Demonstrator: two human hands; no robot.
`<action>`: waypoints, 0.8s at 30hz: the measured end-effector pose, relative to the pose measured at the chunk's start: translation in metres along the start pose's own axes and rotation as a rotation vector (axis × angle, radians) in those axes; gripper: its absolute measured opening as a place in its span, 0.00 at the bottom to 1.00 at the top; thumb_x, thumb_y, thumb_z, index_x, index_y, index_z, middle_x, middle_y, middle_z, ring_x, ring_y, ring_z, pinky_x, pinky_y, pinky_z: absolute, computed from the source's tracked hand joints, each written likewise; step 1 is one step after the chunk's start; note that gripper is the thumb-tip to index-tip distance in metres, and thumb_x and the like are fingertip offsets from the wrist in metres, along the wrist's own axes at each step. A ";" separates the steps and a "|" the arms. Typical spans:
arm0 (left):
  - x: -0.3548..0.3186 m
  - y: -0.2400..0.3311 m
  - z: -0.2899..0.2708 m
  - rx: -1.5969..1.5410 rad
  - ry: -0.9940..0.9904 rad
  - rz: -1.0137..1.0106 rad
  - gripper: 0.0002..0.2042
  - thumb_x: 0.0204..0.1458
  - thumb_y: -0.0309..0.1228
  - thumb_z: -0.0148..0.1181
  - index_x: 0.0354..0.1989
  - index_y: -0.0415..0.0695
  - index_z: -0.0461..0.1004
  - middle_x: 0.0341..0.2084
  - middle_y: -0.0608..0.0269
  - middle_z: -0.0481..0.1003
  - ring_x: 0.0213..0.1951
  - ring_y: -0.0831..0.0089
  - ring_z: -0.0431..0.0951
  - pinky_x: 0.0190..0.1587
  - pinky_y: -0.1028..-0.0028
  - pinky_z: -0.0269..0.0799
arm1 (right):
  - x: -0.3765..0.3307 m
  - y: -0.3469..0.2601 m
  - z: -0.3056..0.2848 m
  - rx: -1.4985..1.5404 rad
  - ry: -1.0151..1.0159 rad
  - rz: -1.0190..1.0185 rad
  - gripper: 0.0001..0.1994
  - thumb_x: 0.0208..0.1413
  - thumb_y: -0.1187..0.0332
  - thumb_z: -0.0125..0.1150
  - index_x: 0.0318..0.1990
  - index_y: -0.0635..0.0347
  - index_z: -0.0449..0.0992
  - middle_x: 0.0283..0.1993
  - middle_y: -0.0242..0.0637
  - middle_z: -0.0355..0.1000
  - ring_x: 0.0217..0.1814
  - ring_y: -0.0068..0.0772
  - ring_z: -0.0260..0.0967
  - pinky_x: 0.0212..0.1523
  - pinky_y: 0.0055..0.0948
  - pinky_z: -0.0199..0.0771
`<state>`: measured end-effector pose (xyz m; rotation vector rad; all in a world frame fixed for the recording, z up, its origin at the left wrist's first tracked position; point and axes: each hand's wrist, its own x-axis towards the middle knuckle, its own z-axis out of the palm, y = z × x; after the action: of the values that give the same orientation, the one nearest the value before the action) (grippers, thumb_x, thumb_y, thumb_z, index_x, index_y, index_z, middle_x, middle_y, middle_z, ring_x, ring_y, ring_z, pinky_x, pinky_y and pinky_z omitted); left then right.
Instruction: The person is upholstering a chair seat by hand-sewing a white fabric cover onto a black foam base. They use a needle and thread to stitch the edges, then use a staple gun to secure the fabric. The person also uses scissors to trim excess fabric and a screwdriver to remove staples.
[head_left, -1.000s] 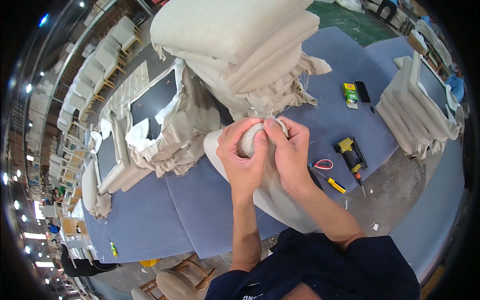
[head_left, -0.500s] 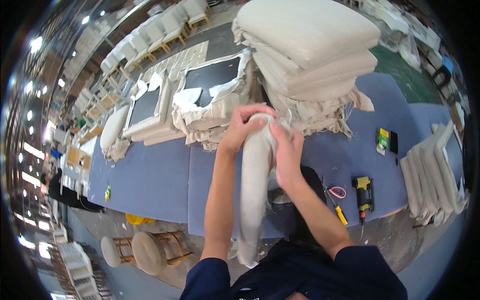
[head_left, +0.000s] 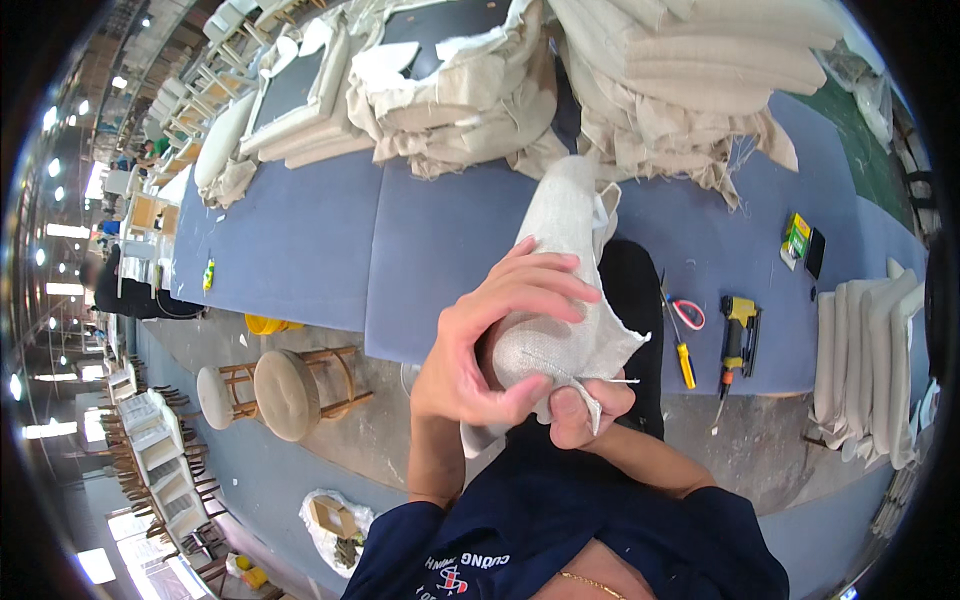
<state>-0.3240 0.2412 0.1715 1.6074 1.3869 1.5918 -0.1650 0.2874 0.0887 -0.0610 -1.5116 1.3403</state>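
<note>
Held edge-on in front of me is a beige fabric-covered padded chair panel (head_left: 565, 225), its near rounded corner close to my chest. My left hand (head_left: 500, 320) wraps round that corner, fingers over the top and thumb at the near edge. Loose fabric hangs off the panel's right side. My right hand (head_left: 592, 410), closed beside the left thumb, pinches the raw cloth edge, where a pale thread sticks out. The panel's underside and part of my right fingers are hidden.
A blue-covered table (head_left: 290, 240) carries upholstered panels (head_left: 440, 110) and a tall panel stack (head_left: 680, 80). To the right lie a yellow-black staple gun (head_left: 738, 340), a yellow-handled screwdriver (head_left: 685, 365), red-handled scissors (head_left: 688, 314) and a phone (head_left: 815, 254). Stools (head_left: 285, 395) stand left.
The panel has been turned and its corner brought nearer my chest. My left hand now wraps round the corner, and my right hand has come down to the cloth edge. My view tilted downward.
</note>
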 end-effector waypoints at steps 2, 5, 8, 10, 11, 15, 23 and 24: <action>-0.011 0.014 0.015 0.047 0.146 -0.044 0.28 0.33 0.34 0.68 0.48 0.39 0.78 0.51 0.49 0.79 0.63 0.47 0.71 0.71 0.47 0.50 | -0.007 0.004 -0.003 -0.005 -0.035 -0.049 0.11 0.58 0.64 0.62 0.32 0.64 0.73 0.33 0.40 0.75 0.33 0.28 0.70 0.34 0.33 0.71; -0.025 0.028 0.040 0.186 0.296 -0.152 0.31 0.32 0.36 0.66 0.50 0.32 0.76 0.53 0.40 0.77 0.66 0.42 0.67 0.71 0.49 0.53 | -0.015 0.006 -0.002 0.000 -0.067 -0.100 0.10 0.55 0.65 0.63 0.32 0.64 0.74 0.35 0.40 0.75 0.35 0.31 0.71 0.35 0.35 0.71; -0.029 0.033 0.048 0.338 0.362 -0.196 0.32 0.35 0.39 0.65 0.51 0.30 0.75 0.55 0.34 0.75 0.66 0.42 0.68 0.69 0.50 0.57 | -0.018 0.009 -0.003 0.000 -0.095 -0.138 0.10 0.52 0.66 0.65 0.32 0.64 0.75 0.37 0.41 0.75 0.36 0.33 0.72 0.35 0.38 0.72; -0.035 0.037 0.052 0.467 0.392 -0.194 0.32 0.39 0.41 0.65 0.52 0.28 0.75 0.56 0.31 0.73 0.64 0.42 0.70 0.67 0.50 0.62 | -0.018 0.013 0.001 0.020 -0.105 -0.179 0.10 0.50 0.66 0.66 0.32 0.64 0.75 0.38 0.41 0.75 0.37 0.35 0.73 0.36 0.39 0.72; -0.037 0.037 0.051 0.521 0.395 -0.173 0.32 0.42 0.42 0.65 0.52 0.28 0.74 0.57 0.29 0.72 0.63 0.41 0.71 0.65 0.49 0.64 | -0.014 0.015 0.001 0.012 -0.105 -0.207 0.09 0.49 0.67 0.66 0.32 0.64 0.75 0.39 0.41 0.75 0.38 0.36 0.74 0.36 0.40 0.72; -0.035 0.021 0.049 0.615 0.520 -0.032 0.29 0.54 0.46 0.61 0.53 0.28 0.71 0.53 0.26 0.73 0.57 0.38 0.75 0.61 0.47 0.70 | 0.003 0.031 0.001 0.042 -0.164 -0.339 0.10 0.45 0.68 0.68 0.32 0.64 0.76 0.42 0.41 0.76 0.40 0.40 0.75 0.37 0.43 0.73; -0.056 0.008 -0.041 0.735 0.647 -0.087 0.31 0.57 0.51 0.58 0.58 0.34 0.69 0.57 0.28 0.71 0.58 0.41 0.75 0.62 0.47 0.70 | -0.052 0.113 -0.196 -0.853 0.027 0.527 0.04 0.54 0.71 0.64 0.36 0.59 0.79 0.34 0.40 0.75 0.40 0.49 0.74 0.45 0.43 0.75; -0.051 0.003 -0.048 0.727 0.645 -0.082 0.31 0.57 0.51 0.58 0.58 0.34 0.70 0.57 0.29 0.71 0.58 0.41 0.75 0.62 0.48 0.70 | -0.083 0.130 -0.241 -1.089 -0.053 0.584 0.12 0.52 0.69 0.67 0.45 0.57 0.78 0.42 0.41 0.75 0.46 0.49 0.75 0.47 0.44 0.77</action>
<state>-0.3584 0.1809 0.1619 1.3808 2.5636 1.7444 -0.0325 0.4479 -0.1081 -1.2291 -2.2027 0.7638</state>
